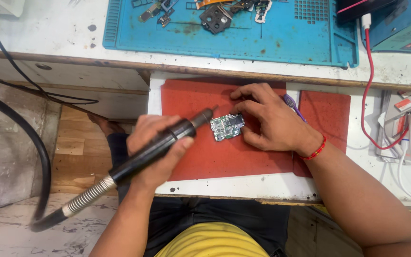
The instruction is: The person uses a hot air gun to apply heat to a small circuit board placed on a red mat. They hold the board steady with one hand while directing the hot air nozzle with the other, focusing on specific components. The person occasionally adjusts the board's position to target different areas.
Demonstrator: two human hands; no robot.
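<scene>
Two hands at work over a flat red rubber mat [205, 157]. Small green circuit board [227, 126] lying flat near the middle of that red mat, long side running slantwise, up toward the right. Right hand [274, 121] resting on the mat right beside the board, on its right side, fingertips [244, 135] touching the board's edges and pinning it down. Thin purple-handled tool [292, 104] poking out from under that right hand, behind it on the mat. Left hand [160, 150] wrapped tight around a long black hot-air wand [155, 150], just to the left of the board. Wand's metal tip [207, 114] pointing right and a little up, near the board's left corner, maybe just above it; touching or not, hard to tell. Springy grey neck and thick black hose [34, 157] trailing off the wand's back end, well left of the mat. Blue work mat [281, 43] with loose small parts lying beyond the red mat, further from the body.
</scene>
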